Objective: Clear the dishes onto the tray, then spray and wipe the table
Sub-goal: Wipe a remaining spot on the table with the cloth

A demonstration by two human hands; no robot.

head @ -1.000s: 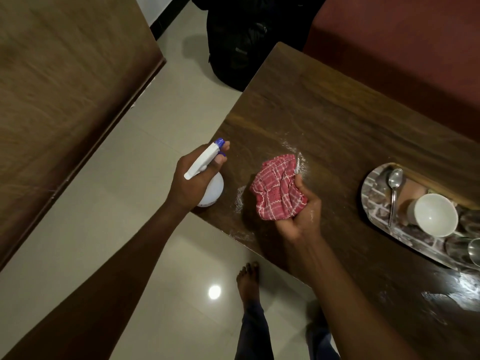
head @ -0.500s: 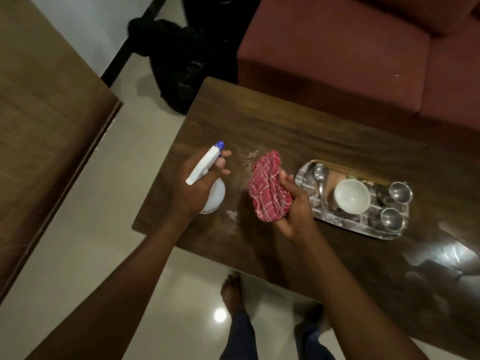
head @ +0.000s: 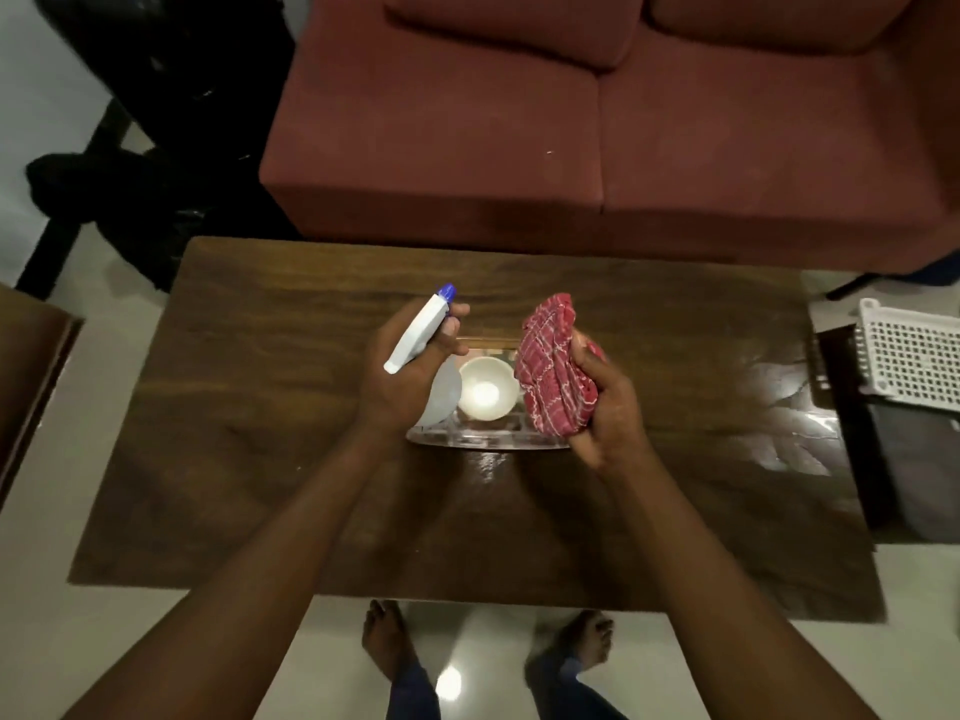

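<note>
Hands: your left hand (head: 402, 379) is closed around the spray bottle (head: 418, 332), forefinger out by the trigger; your right hand (head: 602, 407) is clenched on the bunched red cloth (head: 551, 371)
Where they are: both held up over the middle of the table (head: 249, 407), just above the tray (head: 488, 439)
Dishes: a white bowl (head: 485, 389) sits in the tray between your hands; whatever else lies in it is hidden behind them
Stage: clearing looks done, so you are likely in the spray and wipe part
Bottle: light, hard plastic, possibly slick if wet; keep your hold at the neck under the nozzle
Cloth: soft and limp, folds anywhere; press it flat under your palm to wipe
Table: glossy sheen at the right, maybe damp
Care: steer spray off the bowl, and the tray may need shifting to wipe beneath
</note>
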